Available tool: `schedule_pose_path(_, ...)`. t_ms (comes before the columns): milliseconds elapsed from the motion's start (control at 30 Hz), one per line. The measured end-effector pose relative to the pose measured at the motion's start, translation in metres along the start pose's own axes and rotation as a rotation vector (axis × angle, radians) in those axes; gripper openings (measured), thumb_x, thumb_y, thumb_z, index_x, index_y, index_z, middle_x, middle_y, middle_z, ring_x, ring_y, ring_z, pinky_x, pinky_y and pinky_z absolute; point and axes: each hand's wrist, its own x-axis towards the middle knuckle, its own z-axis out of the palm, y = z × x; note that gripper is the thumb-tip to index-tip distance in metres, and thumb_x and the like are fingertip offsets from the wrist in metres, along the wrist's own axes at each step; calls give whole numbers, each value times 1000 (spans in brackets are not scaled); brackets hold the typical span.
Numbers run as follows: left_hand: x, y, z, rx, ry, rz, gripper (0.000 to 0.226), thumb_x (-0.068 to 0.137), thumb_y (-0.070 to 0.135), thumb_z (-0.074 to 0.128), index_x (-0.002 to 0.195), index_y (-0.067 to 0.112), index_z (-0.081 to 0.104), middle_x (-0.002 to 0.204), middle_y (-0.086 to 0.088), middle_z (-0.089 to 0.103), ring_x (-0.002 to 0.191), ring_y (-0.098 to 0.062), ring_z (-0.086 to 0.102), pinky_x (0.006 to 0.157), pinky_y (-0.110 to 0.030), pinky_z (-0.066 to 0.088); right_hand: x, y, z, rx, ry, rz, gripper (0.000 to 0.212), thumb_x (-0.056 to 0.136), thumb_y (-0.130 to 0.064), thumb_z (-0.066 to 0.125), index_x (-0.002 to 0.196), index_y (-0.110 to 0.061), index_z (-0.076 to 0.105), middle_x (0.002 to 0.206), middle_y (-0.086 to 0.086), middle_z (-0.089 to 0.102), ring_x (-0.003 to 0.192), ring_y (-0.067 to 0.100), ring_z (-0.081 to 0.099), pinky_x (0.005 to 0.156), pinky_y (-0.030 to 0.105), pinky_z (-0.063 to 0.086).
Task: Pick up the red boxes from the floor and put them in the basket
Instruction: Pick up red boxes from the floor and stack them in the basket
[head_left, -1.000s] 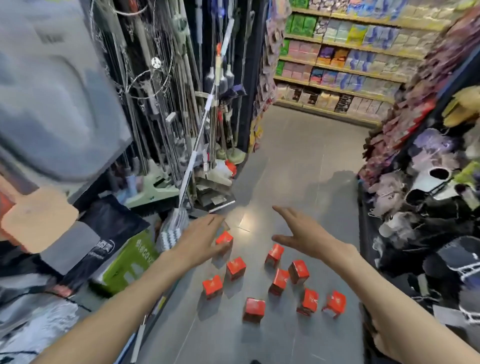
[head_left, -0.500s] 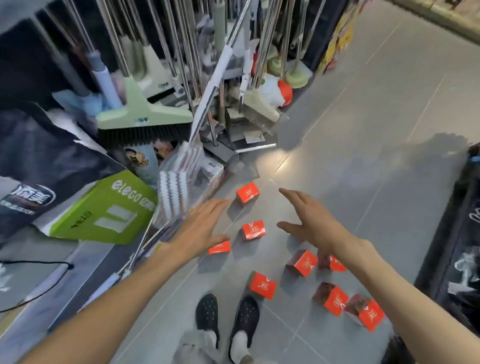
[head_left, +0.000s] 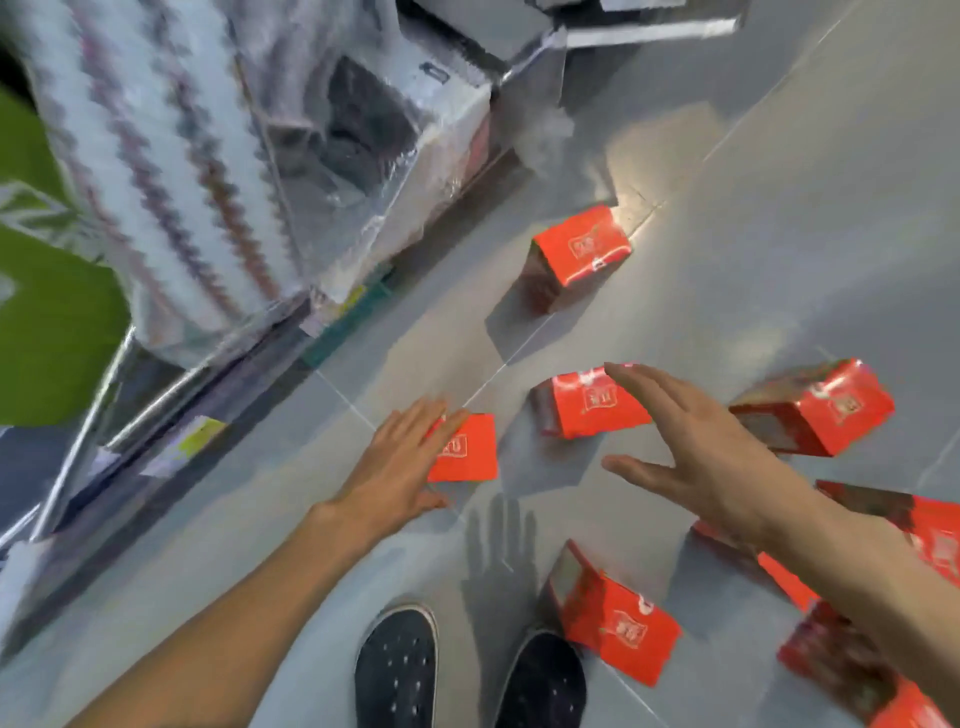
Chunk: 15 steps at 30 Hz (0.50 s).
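Observation:
Several small red boxes lie scattered on the grey tiled floor. My left hand (head_left: 397, 460) is spread flat, its fingertips over the left edge of a red box (head_left: 467, 452). My right hand (head_left: 685, 449) hovers open with fingers and thumb apart, just right of and above another red box (head_left: 587, 410). A further box (head_left: 579, 254) lies beyond them, one (head_left: 815, 410) to the right, and one (head_left: 615, 618) near my feet. More boxes sit partly hidden under my right forearm. No basket is in view.
A shelf base with plastic-wrapped goods (head_left: 218, 171) and a green package (head_left: 47, 322) runs along the left. My two dark shoes (head_left: 397, 670) stand at the bottom middle. Open grey floor (head_left: 805, 208) stretches to the upper right.
The view has dropped much closer to the floor. Both hands have lowered toward the boxes; the left now reaches the edge of one box, the right hovers by another.

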Motion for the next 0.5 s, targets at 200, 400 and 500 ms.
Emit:
schedule_pose_path(200, 10, 6, 4, -148, 97, -26, 97, 72, 48, 82, 151, 27, 28, 140, 0, 44, 127, -24, 41, 105, -43, 39, 2, 14, 20, -6, -17, 41, 82, 86, -44, 70, 152, -19, 28, 153, 5, 37, 138, 20, 34, 111, 20, 19)
schedule_pose_path(400, -16, 29, -45, -259, 125, -64, 94, 75, 49, 79, 151, 34, 26, 138, 13, 41, 123, -13, 39, 98, -35, 45, 24, 19, 20, 77, -64, 110, 82, 90, -61, 56, 154, -28, 17, 159, 3, 26, 148, 20, 17, 119, 44, 24)
schedule_pose_path(500, -26, 24, -47, -277, 144, -102, 94, 75, 54, 78, 150, 40, 23, 138, 20, 38, 123, -7, 36, 98, -30, 43, 43, 45, 43, 26, -104, 120, 89, 86, -71, 51, 155, -29, 14, 161, 4, 22, 150, 24, 10, 119, 52, 19)
